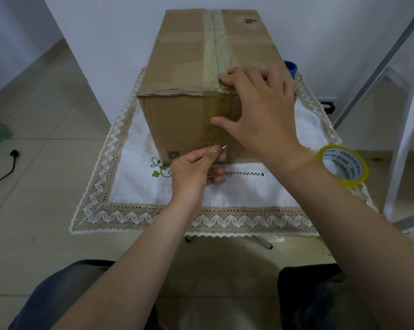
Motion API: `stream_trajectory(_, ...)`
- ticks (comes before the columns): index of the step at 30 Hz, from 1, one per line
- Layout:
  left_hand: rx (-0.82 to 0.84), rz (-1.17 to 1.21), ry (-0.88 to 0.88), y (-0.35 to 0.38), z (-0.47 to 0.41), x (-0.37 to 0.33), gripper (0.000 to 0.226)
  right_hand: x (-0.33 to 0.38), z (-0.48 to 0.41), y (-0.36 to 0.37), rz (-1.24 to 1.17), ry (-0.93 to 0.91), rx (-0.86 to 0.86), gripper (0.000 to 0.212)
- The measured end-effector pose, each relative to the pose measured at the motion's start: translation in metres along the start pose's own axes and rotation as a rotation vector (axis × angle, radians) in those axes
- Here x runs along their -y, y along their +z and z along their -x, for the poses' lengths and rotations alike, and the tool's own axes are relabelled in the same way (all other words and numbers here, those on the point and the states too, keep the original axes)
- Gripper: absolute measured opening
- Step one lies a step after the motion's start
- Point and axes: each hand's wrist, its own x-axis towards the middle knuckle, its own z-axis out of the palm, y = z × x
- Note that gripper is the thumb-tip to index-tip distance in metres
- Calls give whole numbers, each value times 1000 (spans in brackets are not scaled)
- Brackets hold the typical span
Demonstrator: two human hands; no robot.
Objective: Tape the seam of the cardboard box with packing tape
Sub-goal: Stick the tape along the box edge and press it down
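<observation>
The light is soft, even indoor light, rather dim and with a greenish cast. Shadows are faint, the plainest a soft dark patch on the floor (225, 258), and the tape (213, 106) carries a mild sheen. The wide lens bows straight lines toward the edges, and everything looks slightly soft.

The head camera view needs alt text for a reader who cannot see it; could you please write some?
A person's right hand presses clear tape over the front edge of a cardboard box on a lace-trimmed tablecloth, while the left hand pinches the tape's lower end. A yellow tape roll sits beside the right forearm.
</observation>
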Motion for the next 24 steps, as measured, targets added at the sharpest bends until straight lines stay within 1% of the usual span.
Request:
stream_trajectory(4,-6,-1,-6,1,1,-1,7,2,1,-2,20,7,34,73)
stream_trajectory(6,-6,4,-9,1,1,0,9,4,1,-3,23,23,28,68)
stream_trajectory(9,-3,2,-15,1,0,0,15,9,-6,-5,21,86,-28,54)
stream_trajectory(11,1,6,-16,1,0,0,15,12,-12,-5,10,128,-34,53)
stream_trajectory(14,5,8,-18,1,1,-1,11,11,-10,-1,24,114,-44,59)
stream_trajectory(20,2,8,-11,-1,0,-1,9,4,3,15,131,-10,-20,84)
stream_trajectory(22,-1,1,-13,-1,0,-1,10,2,4,15,131,-14,-22,85)
stream_trajectory(24,-1,-3,-19,-1,0,-1,10,4,3,12,107,5,-38,77)
